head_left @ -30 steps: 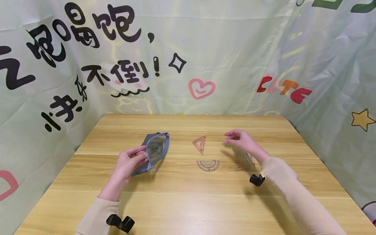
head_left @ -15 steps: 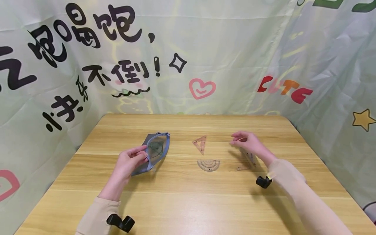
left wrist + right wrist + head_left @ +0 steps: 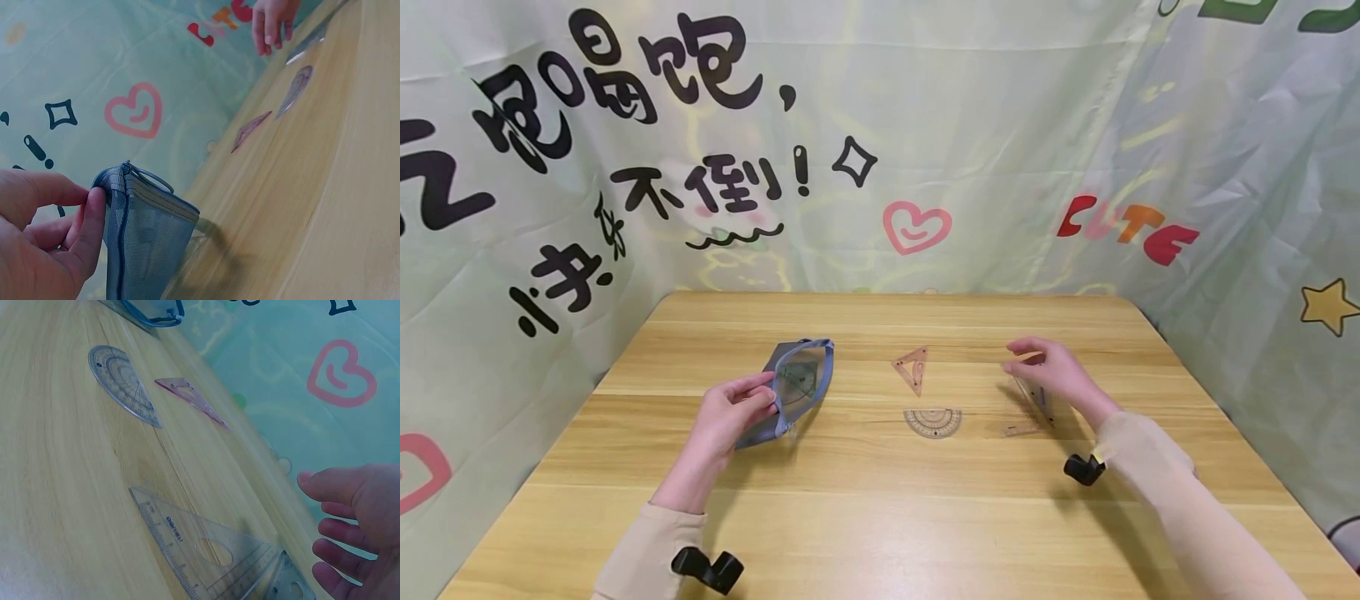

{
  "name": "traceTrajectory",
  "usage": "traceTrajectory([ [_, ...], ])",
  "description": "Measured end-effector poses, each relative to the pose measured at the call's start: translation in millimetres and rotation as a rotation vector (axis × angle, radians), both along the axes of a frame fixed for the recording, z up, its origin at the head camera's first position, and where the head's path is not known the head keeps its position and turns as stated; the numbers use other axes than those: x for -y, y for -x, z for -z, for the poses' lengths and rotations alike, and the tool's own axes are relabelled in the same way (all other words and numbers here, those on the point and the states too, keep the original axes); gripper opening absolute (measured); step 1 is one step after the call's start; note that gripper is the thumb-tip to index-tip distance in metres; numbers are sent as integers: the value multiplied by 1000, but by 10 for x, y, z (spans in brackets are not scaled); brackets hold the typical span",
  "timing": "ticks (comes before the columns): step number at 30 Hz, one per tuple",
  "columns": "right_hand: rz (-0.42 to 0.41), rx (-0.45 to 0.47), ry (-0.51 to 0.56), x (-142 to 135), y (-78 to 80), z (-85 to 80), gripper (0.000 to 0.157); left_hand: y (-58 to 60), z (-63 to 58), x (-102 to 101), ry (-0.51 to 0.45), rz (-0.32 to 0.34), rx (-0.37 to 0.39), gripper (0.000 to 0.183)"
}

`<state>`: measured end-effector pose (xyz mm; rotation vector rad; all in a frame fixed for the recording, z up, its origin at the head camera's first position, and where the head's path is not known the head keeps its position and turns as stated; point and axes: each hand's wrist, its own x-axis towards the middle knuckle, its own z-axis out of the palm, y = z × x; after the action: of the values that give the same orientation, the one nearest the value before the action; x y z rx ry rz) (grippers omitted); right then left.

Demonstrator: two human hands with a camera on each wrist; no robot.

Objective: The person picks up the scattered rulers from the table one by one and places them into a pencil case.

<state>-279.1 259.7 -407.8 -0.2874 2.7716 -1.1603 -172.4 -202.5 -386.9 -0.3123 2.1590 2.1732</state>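
pouch [image 3: 763, 430] first, in the head view: it sits left of centre on the table [image 3: 880, 517], its mouth facing right, with something green showing through the mesh. the left hand [image 3: 735, 408] pinches its near left edge between thumb and fingers. the right hand [image 3: 1048, 367] hangs over the clear triangle [image 3: 1021, 421], much the nearer hand to it. that triangle's long axis runs away from the person, far tip under the fingertips, near end left uncovered. the pink triangle [image 3: 922, 367] and the protractor [image 3: 932, 423] lie between pouch and right hand, so a carry from right to left would, i judge, have to pass over or around them.

in the left wrist view, thumb and forefinger press on the pouch's top corner, beside the zip [image 3: 127, 167]; the other hand hangs well apart, fingers pointing down.

in the right wrist view, the right hand's thumb stands away from its spread fingers and nothing is held. the clear triangle lies below, on the near side, apart from the fingers; a second clear piece [image 3: 282, 573] is at its far end, seemingly touching or overlapping it.
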Motion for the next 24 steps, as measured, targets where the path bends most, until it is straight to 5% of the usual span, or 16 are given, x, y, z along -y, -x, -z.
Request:
traceTrajectory([
  [24, 17, -94, -125, -226, 37, 178, 58, -6, -1, 6, -5, 0, 0, 49],
])
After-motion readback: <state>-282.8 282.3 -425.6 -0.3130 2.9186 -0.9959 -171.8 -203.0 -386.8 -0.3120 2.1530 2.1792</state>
